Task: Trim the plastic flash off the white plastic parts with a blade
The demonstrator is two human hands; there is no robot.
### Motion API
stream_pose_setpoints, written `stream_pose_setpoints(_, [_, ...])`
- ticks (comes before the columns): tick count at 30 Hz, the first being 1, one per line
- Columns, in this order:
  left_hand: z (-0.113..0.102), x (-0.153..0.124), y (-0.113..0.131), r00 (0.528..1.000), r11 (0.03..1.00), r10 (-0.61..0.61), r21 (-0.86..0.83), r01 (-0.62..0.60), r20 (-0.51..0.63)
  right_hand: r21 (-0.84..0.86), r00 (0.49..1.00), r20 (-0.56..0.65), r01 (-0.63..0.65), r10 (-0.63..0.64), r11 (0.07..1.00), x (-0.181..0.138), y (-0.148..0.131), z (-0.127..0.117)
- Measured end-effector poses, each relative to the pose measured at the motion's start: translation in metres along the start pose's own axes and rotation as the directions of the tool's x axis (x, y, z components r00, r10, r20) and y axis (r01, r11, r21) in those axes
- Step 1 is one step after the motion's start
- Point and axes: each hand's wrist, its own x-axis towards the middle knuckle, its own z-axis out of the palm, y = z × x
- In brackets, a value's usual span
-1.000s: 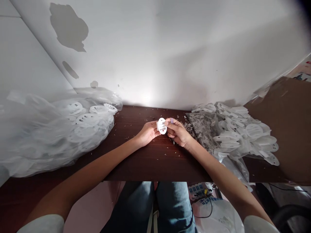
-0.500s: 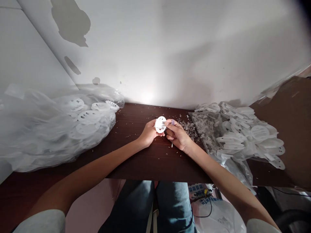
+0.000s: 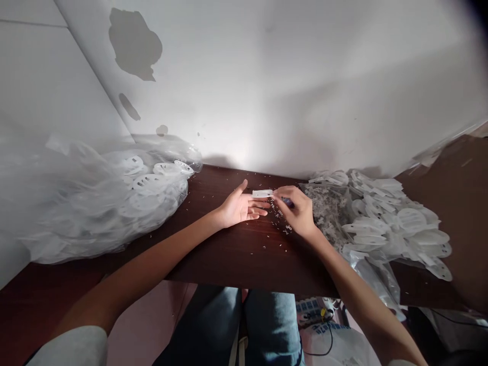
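A: white piece (image 3: pixel 262 193)?
B: matt plastic, smooth
A: table (image 3: pixel 236 249)?
B: dark wood, slight sheen. Bags (image 3: pixel 76 203) at the left edge thin glossy clear film, pale plastic shavings (image 3: pixel 324 203) look rough

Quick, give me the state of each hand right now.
Left hand: open, palm up, fingers spread, gripping nothing.
Right hand: closed, pinching the white plastic piece by its end.
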Motion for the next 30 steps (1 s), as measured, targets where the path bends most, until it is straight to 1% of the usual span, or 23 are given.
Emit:
stream_pose_setpoints(1, [0.001,-0.001,0.0,1.0,1.0,-0.003,0.011,0.003,0.017,-0.127,0.994,0.072,0.091,-0.082,0.988,-0.001,0.004,-0.005])
stream_pose_setpoints(2, [0.001,-0.002,-0.001,0.999,0.999,0.03,0.022,-0.031,0.01,-0.23,0.983,0.145,0.145,-0.113,0.962,-0.002,0.009,-0.009])
stream_pose_setpoints(3, [0.002,-0.002,-0.004,0.996,0.995,0.09,0.033,-0.089,-0.019,-0.309,0.971,0.213,0.175,-0.111,0.935,-0.003,0.012,-0.011])
stream_pose_setpoints(5, [0.002,0.0,-0.009,0.969,0.974,0.224,0.045,-0.22,-0.108,-0.409,0.951,0.305,0.181,-0.052,0.895,-0.005,0.017,-0.011])
stream_pose_setpoints(7, [0.001,0.003,-0.015,0.939,0.955,0.297,0.061,-0.291,-0.173,-0.419,0.939,0.344,0.166,-0.013,0.893,-0.006,0.018,-0.006])
stream_pose_setpoints(10, [-0.002,0.005,-0.018,0.902,0.92,0.387,0.153,-0.362,-0.19,-0.338,0.958,0.287,0.096,0.005,0.936,-0.004,0.013,0.001])
stream_pose_setpoints(13, [-0.002,0.004,-0.019,0.842,0.852,0.499,0.296,-0.433,-0.203,-0.265,0.972,0.232,0.033,0.03,0.964,-0.003,0.007,0.006])
stream_pose_setpoints(16, [-0.001,0.002,-0.02,0.795,0.797,0.564,0.4,-0.452,-0.223,-0.24,0.97,0.242,0.025,0.035,0.97,-0.003,0.004,0.01])
stream_pose_setpoints(21, [0.004,-0.001,-0.021,0.752,0.743,0.625,0.455,-0.49,-0.211,-0.238,0.976,0.215,0.032,0.021,0.971,-0.005,0.002,0.017])
stream_pose_setpoints(23, [0.006,-0.002,-0.021,0.709,0.701,0.675,0.478,-0.53,-0.204,-0.244,0.98,0.197,0.024,0.025,0.969,-0.006,0.002,0.02])
stream_pose_setpoints(25, [0.008,-0.003,-0.021,0.654,0.648,0.728,0.517,-0.559,-0.206,-0.25,0.983,0.178,0.011,0.035,0.968,-0.006,0.001,0.021])
stream_pose_setpoints(27, [0.008,-0.004,-0.022,0.615,0.6,0.762,0.582,-0.549,-0.205,-0.252,0.987,0.157,-0.005,0.046,0.968,-0.007,0.001,0.022])
stream_pose_setpoints(30, [0.009,-0.006,-0.023,0.597,0.552,0.779,0.662,-0.508,-0.191,-0.258,0.99,0.134,-0.014,0.05,0.966,-0.008,0.001,0.021])
